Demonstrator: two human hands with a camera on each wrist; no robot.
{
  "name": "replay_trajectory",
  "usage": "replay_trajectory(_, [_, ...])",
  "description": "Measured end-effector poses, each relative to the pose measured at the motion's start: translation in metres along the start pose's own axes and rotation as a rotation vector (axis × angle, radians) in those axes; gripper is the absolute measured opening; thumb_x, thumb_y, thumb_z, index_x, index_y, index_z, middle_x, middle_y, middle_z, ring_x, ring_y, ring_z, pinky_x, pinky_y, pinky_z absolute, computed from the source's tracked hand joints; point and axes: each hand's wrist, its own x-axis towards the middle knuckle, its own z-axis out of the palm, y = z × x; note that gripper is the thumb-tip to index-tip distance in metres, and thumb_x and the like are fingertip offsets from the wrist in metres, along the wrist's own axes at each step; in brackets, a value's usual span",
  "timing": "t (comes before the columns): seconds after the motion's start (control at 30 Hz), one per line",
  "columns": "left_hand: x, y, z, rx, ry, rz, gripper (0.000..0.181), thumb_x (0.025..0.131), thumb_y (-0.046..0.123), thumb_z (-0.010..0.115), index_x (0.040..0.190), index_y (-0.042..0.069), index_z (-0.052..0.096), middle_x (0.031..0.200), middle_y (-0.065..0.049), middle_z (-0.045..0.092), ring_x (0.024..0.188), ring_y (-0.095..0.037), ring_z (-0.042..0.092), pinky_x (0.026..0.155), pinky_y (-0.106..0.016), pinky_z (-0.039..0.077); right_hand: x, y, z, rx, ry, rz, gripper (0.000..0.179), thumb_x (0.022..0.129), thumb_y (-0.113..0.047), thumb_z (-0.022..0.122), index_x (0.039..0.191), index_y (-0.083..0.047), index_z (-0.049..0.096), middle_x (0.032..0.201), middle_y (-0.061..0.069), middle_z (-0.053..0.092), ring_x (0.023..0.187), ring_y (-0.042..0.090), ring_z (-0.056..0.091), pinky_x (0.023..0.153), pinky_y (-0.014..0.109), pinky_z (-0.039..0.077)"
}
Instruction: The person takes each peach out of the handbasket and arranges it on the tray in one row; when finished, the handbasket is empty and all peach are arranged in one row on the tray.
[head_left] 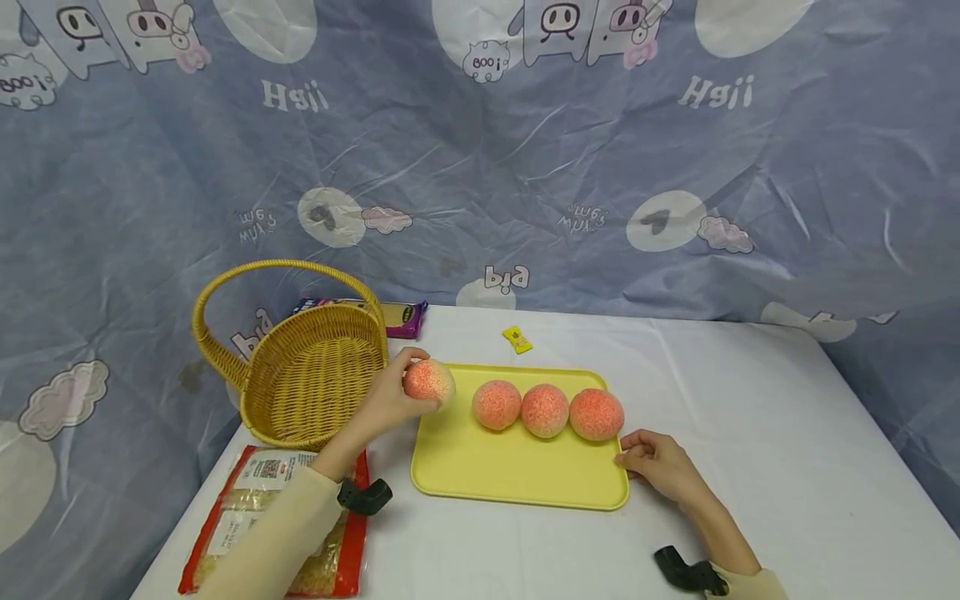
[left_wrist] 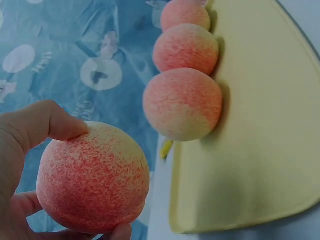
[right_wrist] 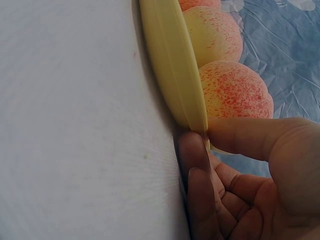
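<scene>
A pink and cream peach (head_left: 429, 382) is gripped in my left hand (head_left: 392, 392), over the left edge of a yellow tray (head_left: 510, 475). In the left wrist view the thumb presses on top of this peach (left_wrist: 95, 180) and fingertips curl under it. On the tray three more peaches stand in a row: a left one (head_left: 497, 405), a middle one (head_left: 545, 410) and a right one (head_left: 597, 414). My right hand (head_left: 663, 468) pinches the tray's right rim, thumb above and fingers beneath, as the right wrist view shows.
To the left stands a yellow wicker basket (head_left: 322, 375) with a tall handle. Behind it lies a purple packet (head_left: 405, 319). A small yellow wrapped candy (head_left: 517, 339) lies behind the tray. Under my left forearm is a red-edged clear bag (head_left: 247, 500) on the white table (head_left: 750, 417).
</scene>
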Motion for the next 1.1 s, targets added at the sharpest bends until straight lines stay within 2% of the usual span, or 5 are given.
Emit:
replay_trajectory(0.23, [0.013, -0.01, 0.017, 0.051, -0.064, -0.095, 0.066, 0.068, 0.015, 0.084, 0.127, 0.018, 0.055, 0.113, -0.013, 0.063, 0.097, -0.025, 0.062, 0.082, -0.039, 0.053, 0.0, 0.0, 0.001, 0.014, -0.006, -0.002, 0.031, 0.087, -0.01, 0.07, 0.109, 0.009, 0.059, 0.078, 0.007, 0.063, 0.069, 0.015, 0.061, 0.057, 0.025, 0.05])
replay_trajectory(0.43, [0.017, -0.014, 0.025, 0.079, -0.118, -0.146, 0.066, 0.07, 0.02, 0.084, 0.13, 0.021, 0.056, 0.118, -0.012, 0.064, 0.104, -0.026, 0.061, 0.09, -0.044, 0.051, -0.001, -0.001, 0.001, 0.017, -0.007, -0.001, 0.031, 0.087, -0.01, 0.07, 0.109, 0.009, 0.059, 0.078, 0.006, 0.063, 0.069, 0.016, 0.061, 0.058, 0.025, 0.05])
replay_trajectory(0.77, [0.023, -0.021, 0.032, 0.151, -0.187, -0.167, 0.067, 0.072, 0.027, 0.082, 0.133, 0.024, 0.053, 0.12, -0.009, 0.063, 0.107, -0.028, 0.055, 0.089, -0.045, 0.048, -0.002, -0.002, 0.001, 0.015, -0.017, -0.003, 0.032, 0.088, -0.012, 0.07, 0.11, 0.009, 0.059, 0.079, 0.006, 0.063, 0.07, 0.016, 0.061, 0.058, 0.025, 0.05])
replay_trajectory(0.93, [0.024, -0.02, 0.031, 0.139, -0.188, -0.184, 0.073, 0.072, 0.027, 0.083, 0.135, 0.018, 0.047, 0.12, -0.013, 0.06, 0.105, -0.028, 0.057, 0.086, -0.043, 0.05, -0.002, -0.003, 0.001, 0.013, -0.013, -0.01, 0.031, 0.087, -0.01, 0.07, 0.109, 0.009, 0.059, 0.078, 0.006, 0.063, 0.069, 0.014, 0.061, 0.058, 0.025, 0.05])
replay_trajectory(1.1, [0.023, -0.018, 0.033, 0.137, -0.175, -0.195, 0.067, 0.072, 0.024, 0.084, 0.129, 0.016, 0.05, 0.123, -0.014, 0.06, 0.109, -0.029, 0.056, 0.09, -0.046, 0.049, -0.002, -0.004, 0.001, 0.009, -0.013, -0.019, 0.029, 0.087, -0.009, 0.069, 0.108, 0.009, 0.059, 0.077, 0.005, 0.063, 0.068, 0.014, 0.06, 0.058, 0.025, 0.05])
